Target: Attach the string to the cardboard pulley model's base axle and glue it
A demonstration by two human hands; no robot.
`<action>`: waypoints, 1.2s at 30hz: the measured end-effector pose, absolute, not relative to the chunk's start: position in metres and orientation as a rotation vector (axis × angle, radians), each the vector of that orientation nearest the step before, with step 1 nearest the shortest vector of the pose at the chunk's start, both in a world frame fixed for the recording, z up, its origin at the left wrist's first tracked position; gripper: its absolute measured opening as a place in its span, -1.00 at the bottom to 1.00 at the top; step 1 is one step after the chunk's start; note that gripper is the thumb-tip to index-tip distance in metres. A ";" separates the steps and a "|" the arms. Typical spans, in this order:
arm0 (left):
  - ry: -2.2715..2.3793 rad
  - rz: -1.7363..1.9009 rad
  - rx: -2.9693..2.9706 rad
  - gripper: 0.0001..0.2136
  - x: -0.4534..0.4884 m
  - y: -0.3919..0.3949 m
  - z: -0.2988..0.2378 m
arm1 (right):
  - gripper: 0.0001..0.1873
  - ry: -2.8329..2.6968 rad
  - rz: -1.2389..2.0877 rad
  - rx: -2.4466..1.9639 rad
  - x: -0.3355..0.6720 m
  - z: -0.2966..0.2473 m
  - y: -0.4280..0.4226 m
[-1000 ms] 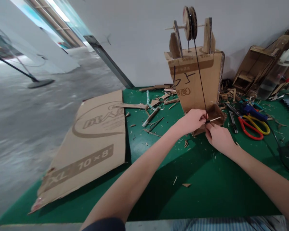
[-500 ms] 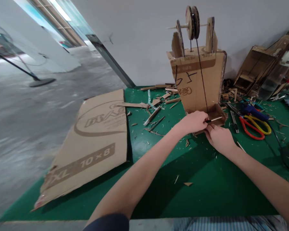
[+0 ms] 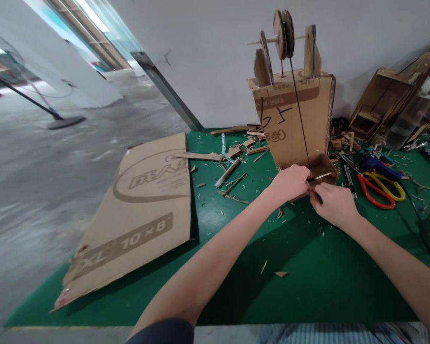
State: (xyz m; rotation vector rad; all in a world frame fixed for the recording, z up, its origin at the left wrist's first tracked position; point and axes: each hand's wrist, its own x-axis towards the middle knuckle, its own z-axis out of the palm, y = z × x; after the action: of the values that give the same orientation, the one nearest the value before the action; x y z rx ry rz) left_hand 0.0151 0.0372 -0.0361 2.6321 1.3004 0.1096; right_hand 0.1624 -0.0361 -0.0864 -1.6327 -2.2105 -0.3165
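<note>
A tall cardboard model with "65" written on it stands upright on the green table. On top, a cardboard pulley wheel sits on a thin stick axle between two cardboard posts. Black string runs down from the wheel to a small open cardboard box at the model's base. My left hand is closed at that box on a thin wooden stick with black string around it. Close beside it, my right hand has thumb and fingertips together near the box's front edge; what they pinch is hidden.
Scissors with red and yellow handles, a blue glue gun and a cutter knife lie at the right. A bottle stands behind them. Cardboard scraps and a large cardboard sheet lie to the left.
My right hand has drawn slightly right and away from my left hand, its thumb showing more. The left hand keeps its place at the box. The whole view has shifted a little.
</note>
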 end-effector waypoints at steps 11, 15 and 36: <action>1.112 0.304 2.360 -0.74 0.008 0.045 -0.023 | -0.72 -1.990 -0.054 -1.534 0.178 -0.080 -0.020; 1.170 0.384 2.350 -0.76 0.009 0.047 -0.028 | -0.70 -1.998 0.103 -1.504 0.180 -0.066 -0.003; 1.096 0.553 2.086 -0.70 0.010 0.048 -0.038 | -0.81 -1.542 0.943 -1.403 0.173 -0.078 0.013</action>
State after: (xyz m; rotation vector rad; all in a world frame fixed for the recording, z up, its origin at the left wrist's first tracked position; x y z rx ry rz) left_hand 0.0102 0.0479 -0.0383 2.0856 1.0956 0.5528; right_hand 0.1735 0.0131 -0.0780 -1.4035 -1.5416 0.9428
